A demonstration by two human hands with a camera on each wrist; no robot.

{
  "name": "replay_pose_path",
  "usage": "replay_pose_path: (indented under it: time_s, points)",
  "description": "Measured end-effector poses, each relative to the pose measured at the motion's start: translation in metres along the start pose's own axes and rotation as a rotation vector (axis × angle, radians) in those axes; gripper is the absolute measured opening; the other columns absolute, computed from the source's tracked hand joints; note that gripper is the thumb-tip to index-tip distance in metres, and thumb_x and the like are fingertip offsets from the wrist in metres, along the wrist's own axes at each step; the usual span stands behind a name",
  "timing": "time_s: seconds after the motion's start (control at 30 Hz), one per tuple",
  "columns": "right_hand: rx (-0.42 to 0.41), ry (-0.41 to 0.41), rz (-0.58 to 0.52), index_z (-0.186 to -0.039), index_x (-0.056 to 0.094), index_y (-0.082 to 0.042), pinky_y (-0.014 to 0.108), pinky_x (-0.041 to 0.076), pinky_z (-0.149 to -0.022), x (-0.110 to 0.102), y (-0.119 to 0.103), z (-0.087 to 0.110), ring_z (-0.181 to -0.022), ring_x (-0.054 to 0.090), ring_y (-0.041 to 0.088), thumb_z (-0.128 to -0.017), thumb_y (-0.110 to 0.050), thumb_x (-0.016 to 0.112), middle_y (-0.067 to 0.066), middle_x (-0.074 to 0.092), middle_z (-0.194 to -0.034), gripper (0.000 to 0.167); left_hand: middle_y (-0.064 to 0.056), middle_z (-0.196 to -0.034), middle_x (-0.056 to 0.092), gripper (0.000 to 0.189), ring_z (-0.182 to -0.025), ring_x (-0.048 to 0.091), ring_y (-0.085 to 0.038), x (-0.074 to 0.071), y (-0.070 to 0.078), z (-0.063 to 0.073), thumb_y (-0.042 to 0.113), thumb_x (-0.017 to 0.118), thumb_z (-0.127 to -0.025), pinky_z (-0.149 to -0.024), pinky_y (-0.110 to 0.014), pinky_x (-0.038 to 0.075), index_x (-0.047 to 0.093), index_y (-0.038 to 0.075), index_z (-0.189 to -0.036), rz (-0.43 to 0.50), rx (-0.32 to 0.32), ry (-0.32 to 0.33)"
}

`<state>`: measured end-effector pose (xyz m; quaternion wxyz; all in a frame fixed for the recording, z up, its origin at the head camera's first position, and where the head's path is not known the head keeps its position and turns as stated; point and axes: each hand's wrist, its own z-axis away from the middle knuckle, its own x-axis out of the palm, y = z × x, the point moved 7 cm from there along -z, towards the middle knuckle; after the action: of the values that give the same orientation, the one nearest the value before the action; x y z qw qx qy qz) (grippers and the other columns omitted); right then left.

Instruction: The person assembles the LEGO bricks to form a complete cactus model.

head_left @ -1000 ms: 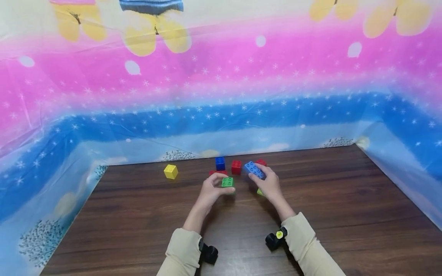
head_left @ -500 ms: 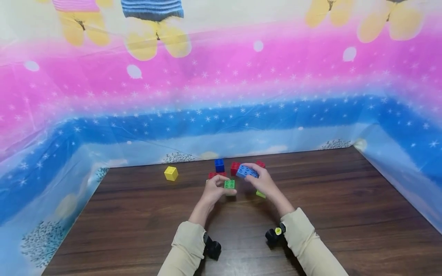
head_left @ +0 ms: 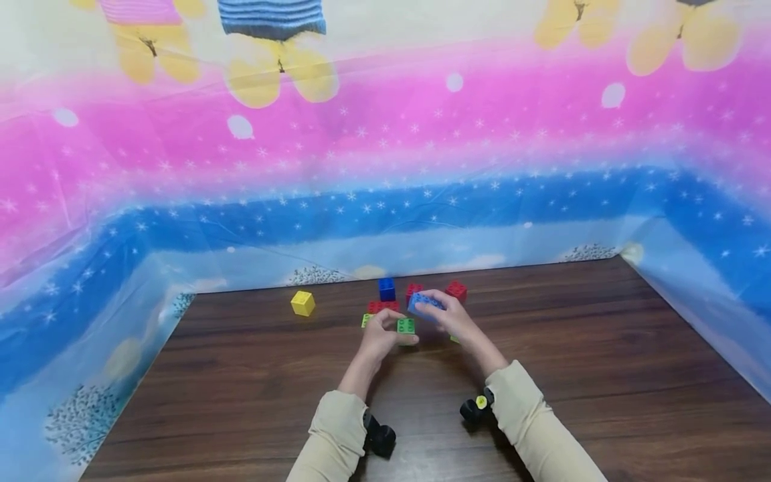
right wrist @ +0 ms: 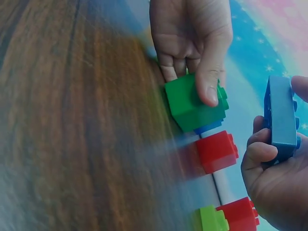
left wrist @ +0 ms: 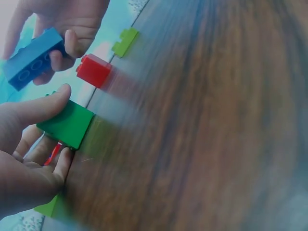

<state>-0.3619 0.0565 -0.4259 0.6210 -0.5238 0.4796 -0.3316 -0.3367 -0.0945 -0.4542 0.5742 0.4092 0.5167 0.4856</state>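
Note:
My left hand (head_left: 378, 340) pinches a green building brick (head_left: 406, 327) between thumb and fingers, its studs facing up in the head view. The right hand (head_left: 454, 318) holds a longer blue brick (head_left: 421, 303) just beyond and to the right of the green one. A gap separates the two bricks. In the left wrist view the blue brick (left wrist: 33, 57) is tilted, its hollow underside partly showing. The right wrist view shows my left thumb lying across the green brick (right wrist: 183, 103), near its studs. Both bricks are held above the table.
Behind the hands lie a dark blue brick (head_left: 387, 289), a red brick (head_left: 383, 306), and another red brick (head_left: 456, 290). A lime piece (head_left: 366, 320) sits by the left hand. Farther left is a yellow brick (head_left: 303, 303). A printed cloth (head_left: 385, 234) borders the wooden table (head_left: 241, 388).
My right hand has moved left with the blue brick, bringing it closer to the green one and turning it. My left hand has shifted slightly right, still holding the green brick.

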Motion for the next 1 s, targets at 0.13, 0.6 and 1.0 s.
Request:
replay_pose_path:
  time_s: [0.13, 0.6, 1.0]
  points:
    - [0.012, 0.005, 0.025, -0.134, 0.052, -0.008, 0.049, 0.053, -0.093, 0.003, 0.002, -0.002, -0.116, 0.053, 0.032, -0.099, -0.035, 0.054, 0.021, 0.053, -0.134, 0.044, -0.014, -0.129, 0.065, 0.041, -0.12, 0.056, -0.03, 0.0, 0.0, -0.002, 0.006, 0.083, -0.072, -0.094, -0.044, 0.047, 0.063, 0.007, -0.107, 0.011, 0.013, -0.008]
    - [-0.01, 0.0, 0.085, -0.126, 0.058, -0.006, 0.04, 0.055, -0.086, 0.01, 0.011, -0.005, -0.108, 0.057, 0.028, -0.096, -0.031, 0.06, 0.02, 0.058, -0.126, 0.039, -0.018, -0.131, 0.062, 0.043, -0.118, 0.062, -0.037, 0.0, -0.002, 0.002, 0.008, 0.08, -0.078, -0.105, -0.054, 0.045, 0.06, 0.004, -0.115, -0.008, 0.054, -0.053]
    - [-0.052, -0.005, 0.087, -0.123, 0.063, -0.011, 0.032, 0.052, -0.086, 0.015, 0.014, -0.006, -0.107, 0.059, 0.024, -0.093, -0.031, 0.065, 0.015, 0.062, -0.123, 0.037, -0.016, -0.125, 0.065, 0.04, -0.118, 0.062, -0.036, -0.002, -0.003, 0.002, 0.011, 0.081, -0.077, -0.104, -0.053, 0.046, 0.06, 0.004, -0.111, -0.004, 0.084, -0.052]
